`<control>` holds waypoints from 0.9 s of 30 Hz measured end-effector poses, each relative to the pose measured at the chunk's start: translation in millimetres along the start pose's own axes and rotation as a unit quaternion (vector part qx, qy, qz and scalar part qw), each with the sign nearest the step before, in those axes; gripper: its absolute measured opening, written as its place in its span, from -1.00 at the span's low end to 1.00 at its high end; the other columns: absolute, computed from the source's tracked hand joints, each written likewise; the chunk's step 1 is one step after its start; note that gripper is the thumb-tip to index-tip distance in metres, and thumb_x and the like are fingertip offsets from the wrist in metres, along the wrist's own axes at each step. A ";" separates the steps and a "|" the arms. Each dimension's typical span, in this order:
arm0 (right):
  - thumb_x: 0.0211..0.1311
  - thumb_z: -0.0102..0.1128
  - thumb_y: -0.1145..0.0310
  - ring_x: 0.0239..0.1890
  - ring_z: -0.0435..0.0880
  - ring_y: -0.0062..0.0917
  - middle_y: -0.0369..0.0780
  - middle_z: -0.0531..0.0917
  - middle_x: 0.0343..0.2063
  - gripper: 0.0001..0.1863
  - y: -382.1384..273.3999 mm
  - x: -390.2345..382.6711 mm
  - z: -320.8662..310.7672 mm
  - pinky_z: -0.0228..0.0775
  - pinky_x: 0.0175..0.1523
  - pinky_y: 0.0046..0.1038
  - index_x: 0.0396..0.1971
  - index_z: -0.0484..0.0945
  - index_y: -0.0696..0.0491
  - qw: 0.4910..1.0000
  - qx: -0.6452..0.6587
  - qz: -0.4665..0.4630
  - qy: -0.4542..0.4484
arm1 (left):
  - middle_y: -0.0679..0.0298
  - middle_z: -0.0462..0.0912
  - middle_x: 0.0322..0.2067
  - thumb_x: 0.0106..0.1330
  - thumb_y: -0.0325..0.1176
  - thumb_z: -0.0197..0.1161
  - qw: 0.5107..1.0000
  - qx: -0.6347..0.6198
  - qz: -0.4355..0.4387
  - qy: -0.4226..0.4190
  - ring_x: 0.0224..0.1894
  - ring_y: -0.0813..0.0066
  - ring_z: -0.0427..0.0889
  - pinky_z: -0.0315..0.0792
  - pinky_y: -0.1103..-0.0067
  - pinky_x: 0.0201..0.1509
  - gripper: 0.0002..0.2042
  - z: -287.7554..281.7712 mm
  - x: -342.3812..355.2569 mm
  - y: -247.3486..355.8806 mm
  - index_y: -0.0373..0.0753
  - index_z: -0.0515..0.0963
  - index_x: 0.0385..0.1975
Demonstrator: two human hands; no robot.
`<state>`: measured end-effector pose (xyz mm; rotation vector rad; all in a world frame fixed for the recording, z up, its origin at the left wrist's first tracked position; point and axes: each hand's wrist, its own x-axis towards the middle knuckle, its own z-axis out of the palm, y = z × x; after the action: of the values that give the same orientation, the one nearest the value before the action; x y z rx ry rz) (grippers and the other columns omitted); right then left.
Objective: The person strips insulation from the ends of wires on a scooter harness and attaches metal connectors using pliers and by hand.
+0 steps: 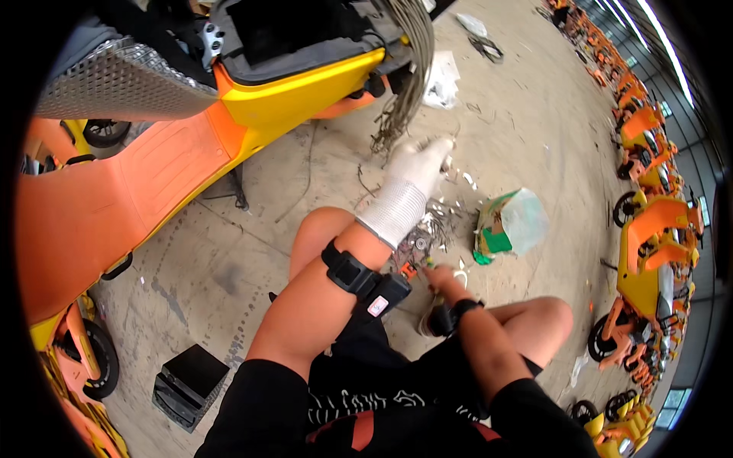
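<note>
My left hand (418, 162), in a white knit glove, is closed just below the loose lower ends of a hanging bundle of grey-brown cables (412, 69). What its fingers hold, if anything, is hidden. Nearer to me, my bare right hand (440, 278) is low over the floor with its fingers pressed together. A small orange piece (408, 270) shows beside its fingertips, too small to name. Under and between both hands lies a pile of metal scraps and white bits (434, 225).
A yellow and orange scooter (175, 153) with an uncovered compartment stands at the left. Right of the scraps is a green and clear plastic bag (511, 225). A black box-shaped part (189, 388) lies lower left. More scooters (649, 252) line the right side.
</note>
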<state>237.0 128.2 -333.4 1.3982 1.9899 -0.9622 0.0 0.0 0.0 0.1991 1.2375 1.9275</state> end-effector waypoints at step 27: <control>0.06 0.39 0.43 -0.06 0.59 -0.21 -0.13 0.63 -0.21 -0.68 -160.7 -269.8 -222.8 0.37 0.07 -0.19 -0.15 0.58 0.01 0.695 -0.104 -0.592 0.395 | 0.32 0.64 -0.39 0.33 -0.30 0.18 0.927 0.352 0.089 -0.095 -0.35 0.61 0.55 0.46 0.60 -0.22 -0.75 3.5 16.5 -27.1 -0.38 0.59 -0.16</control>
<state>171.5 115.0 45.8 0.1415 3.6480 -0.4585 5.9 19.0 -25.0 0.8725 1.7758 1.4772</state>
